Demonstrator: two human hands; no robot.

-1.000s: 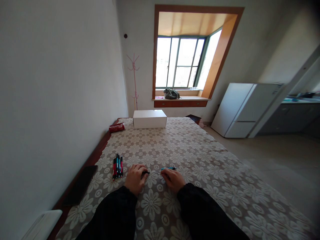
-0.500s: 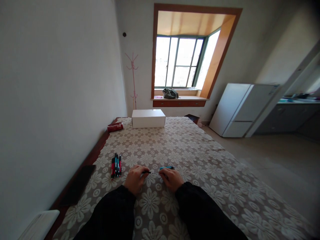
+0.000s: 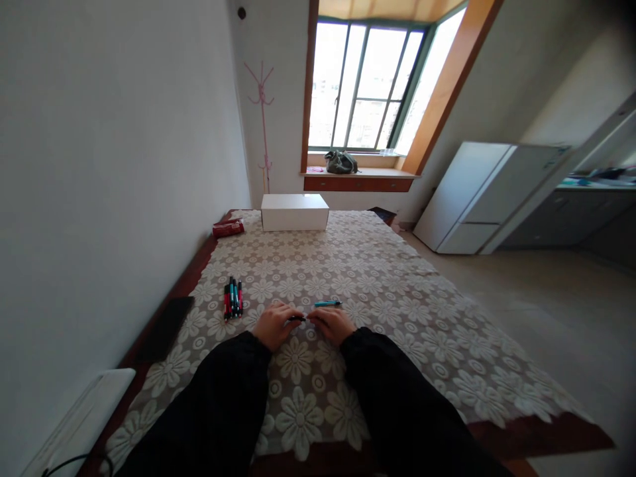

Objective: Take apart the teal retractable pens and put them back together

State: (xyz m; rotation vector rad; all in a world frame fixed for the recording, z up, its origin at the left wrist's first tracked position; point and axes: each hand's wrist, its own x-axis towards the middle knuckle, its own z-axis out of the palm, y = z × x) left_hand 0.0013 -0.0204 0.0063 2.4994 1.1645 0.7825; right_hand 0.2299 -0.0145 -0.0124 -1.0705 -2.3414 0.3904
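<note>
My left hand (image 3: 274, 325) is closed in a pinch around a black pen (image 3: 297, 318), whose dark part shows at the fingertips. My right hand (image 3: 332, 324) meets it from the other side, fingers pinched at the pen's right end; what lies inside those fingers is hidden. The fingertips of both hands almost touch. Just beyond my right hand, a teal pen (image 3: 328, 303) lies sideways on the flowered tablecloth (image 3: 299, 414). To the left of my left hand, several red, black and teal pens (image 3: 232, 298) lie together, pointing away from me.
Toward the far end stand a white box (image 3: 295, 213) and a red packet (image 3: 228, 228). A black flat object (image 3: 166, 328) lies along the left edge by the wall, with a white object (image 3: 82, 417) and a cable nearer me. A fridge (image 3: 462, 199) stands beyond on the right.
My hands have come closer together, and the thin pale rod that spanned the gap between them is now mostly out of sight. The camera view has tilted down.
</note>
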